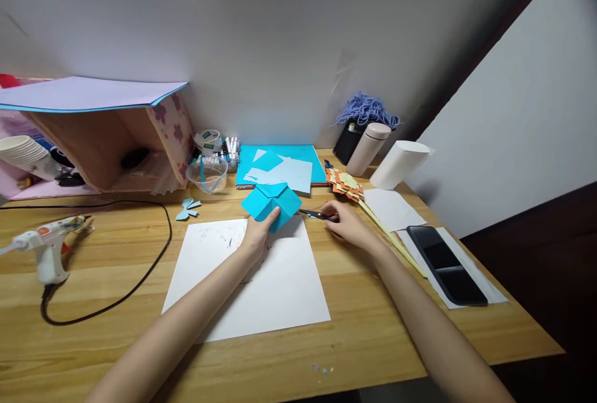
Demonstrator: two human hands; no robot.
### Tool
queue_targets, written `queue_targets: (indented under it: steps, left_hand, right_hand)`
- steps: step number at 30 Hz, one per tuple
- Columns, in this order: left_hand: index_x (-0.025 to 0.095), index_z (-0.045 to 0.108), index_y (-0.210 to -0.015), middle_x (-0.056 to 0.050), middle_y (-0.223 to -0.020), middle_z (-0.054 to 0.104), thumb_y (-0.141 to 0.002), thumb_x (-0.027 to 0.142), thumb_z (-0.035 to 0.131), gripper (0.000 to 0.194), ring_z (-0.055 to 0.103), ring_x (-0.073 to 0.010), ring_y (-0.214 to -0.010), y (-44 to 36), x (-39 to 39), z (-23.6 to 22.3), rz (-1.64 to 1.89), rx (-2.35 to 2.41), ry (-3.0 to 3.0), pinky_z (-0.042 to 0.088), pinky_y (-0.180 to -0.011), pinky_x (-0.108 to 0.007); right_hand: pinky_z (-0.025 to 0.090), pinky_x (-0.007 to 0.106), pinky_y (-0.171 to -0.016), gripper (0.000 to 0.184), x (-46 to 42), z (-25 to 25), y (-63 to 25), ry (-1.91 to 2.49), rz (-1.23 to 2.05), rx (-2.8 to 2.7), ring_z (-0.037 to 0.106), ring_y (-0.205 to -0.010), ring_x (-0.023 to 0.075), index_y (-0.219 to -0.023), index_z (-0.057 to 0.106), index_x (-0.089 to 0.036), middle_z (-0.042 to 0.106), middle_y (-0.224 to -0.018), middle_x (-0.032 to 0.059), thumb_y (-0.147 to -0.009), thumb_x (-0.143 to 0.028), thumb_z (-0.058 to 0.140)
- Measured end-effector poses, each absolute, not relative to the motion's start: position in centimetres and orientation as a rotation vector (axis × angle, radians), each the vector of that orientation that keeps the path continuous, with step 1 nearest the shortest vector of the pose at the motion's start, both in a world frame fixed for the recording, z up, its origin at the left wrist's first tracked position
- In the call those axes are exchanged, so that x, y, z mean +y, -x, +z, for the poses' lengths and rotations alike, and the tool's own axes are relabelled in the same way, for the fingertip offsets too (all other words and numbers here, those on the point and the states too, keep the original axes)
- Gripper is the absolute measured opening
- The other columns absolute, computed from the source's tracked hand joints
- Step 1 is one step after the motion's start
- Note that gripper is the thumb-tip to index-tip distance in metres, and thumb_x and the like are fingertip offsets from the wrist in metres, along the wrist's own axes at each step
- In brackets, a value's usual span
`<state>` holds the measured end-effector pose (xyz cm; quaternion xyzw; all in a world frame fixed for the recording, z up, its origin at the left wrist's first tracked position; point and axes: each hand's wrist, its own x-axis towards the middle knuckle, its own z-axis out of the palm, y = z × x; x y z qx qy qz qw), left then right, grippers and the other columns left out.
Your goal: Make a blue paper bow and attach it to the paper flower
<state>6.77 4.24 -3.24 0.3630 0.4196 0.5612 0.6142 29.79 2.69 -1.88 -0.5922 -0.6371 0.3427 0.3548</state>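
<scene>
A folded piece of turquoise paper [285,204] is pinched in my left hand [258,232], thumb on top, above a marked white sheet [252,303]. My right hand [344,222] is closed around the handles of a pair of dark scissors [313,214], whose tip points left toward the paper's right corner. Whether the blades touch the paper I cannot tell. Just behind my right hand lies an orange and yellow paper flower [344,184] with a long pale yellow stem [396,241]. Small light blue paper cutouts [187,209] rest to the left of the white sheet.
At left lies a white glue gun [49,247] with a looping black cord [163,247]. Behind stand an open box [172,135], a clear plastic bowl [208,176] and blue sheets [242,163]. To the right are a bottle [368,148], a paper roll [398,163] and a phone [445,266].
</scene>
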Motion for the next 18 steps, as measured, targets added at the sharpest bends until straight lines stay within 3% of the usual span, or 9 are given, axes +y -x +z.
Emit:
queue_targets:
  steps: [2, 8, 13, 16, 18]
  left_hand:
    - [0.018, 0.062, -0.109, -0.012, -0.119, 0.063, -0.062, 0.039, 0.078, 0.054, 0.059, -0.0262, -0.109, -6.0, 4.6, -3.3, 1.226, 0.943, -0.860, 0.044, -0.096, -0.039]
    - [0.017, 0.060, -0.113, -0.013, -0.123, 0.061, -0.066, 0.036, 0.076, 0.052, 0.057, -0.0282, -0.112, -4.8, 5.5, -3.2, 1.156, 0.868, -0.843, 0.042, -0.099, -0.042]
    - [0.020, 0.060, -0.115, -0.010, -0.124, 0.060, -0.062, 0.033, 0.079, 0.058, 0.055, -0.0276, -0.115, -4.9, 6.1, -3.1, 1.252, 0.855, -0.715, 0.039, -0.102, -0.042]
    - [0.021, 0.059, -0.117, -0.009, -0.124, 0.060, -0.063, 0.032, 0.079, 0.058, 0.055, -0.0262, -0.115, -5.0, 6.2, -3.2, 1.293, 0.844, -0.702, 0.040, -0.101, -0.040]
    - [0.020, 0.059, -0.117, -0.010, -0.123, 0.061, -0.063, 0.031, 0.079, 0.059, 0.056, -0.0264, -0.114, -5.0, 6.0, -3.2, 1.284, 0.859, -0.707, 0.042, -0.100, -0.040]
  right_hand:
    - [0.045, 0.033, -0.073, 0.022, 2.6, -1.9, -32.2, 1.749, 0.630, -1.798, 0.059, -0.083, 0.0220, -0.082, 0.061, -0.019, 0.064, -0.088, 0.0058, -0.061, -0.022, 0.067]
    - [0.036, 0.027, -0.059, 0.015, 2.1, -2.1, -32.1, 1.843, 0.465, -1.993, 0.054, -0.070, 0.0187, -0.076, 0.057, -0.020, 0.062, -0.077, 0.0042, -0.062, -0.019, 0.060]
    - [0.038, 0.025, -0.055, 0.015, 2.3, -2.5, -29.3, 1.768, 0.821, -1.657, 0.053, -0.061, 0.0149, -0.073, 0.053, -0.019, 0.056, -0.065, -0.0003, -0.066, -0.028, 0.062]
    - [0.044, 0.025, -0.050, 0.032, 2.1, -2.4, -27.7, 1.483, 1.270, -1.246, 0.051, -0.051, 0.0120, -0.076, 0.046, -0.020, 0.051, -0.060, -0.0035, -0.074, -0.049, 0.059]
    - [0.045, 0.025, -0.046, 0.048, 1.6, -2.0, -26.5, 1.156, 1.606, -1.015, 0.044, -0.045, 0.0089, -0.077, 0.045, -0.020, 0.045, -0.058, -0.0056, -0.071, -0.067, 0.055]
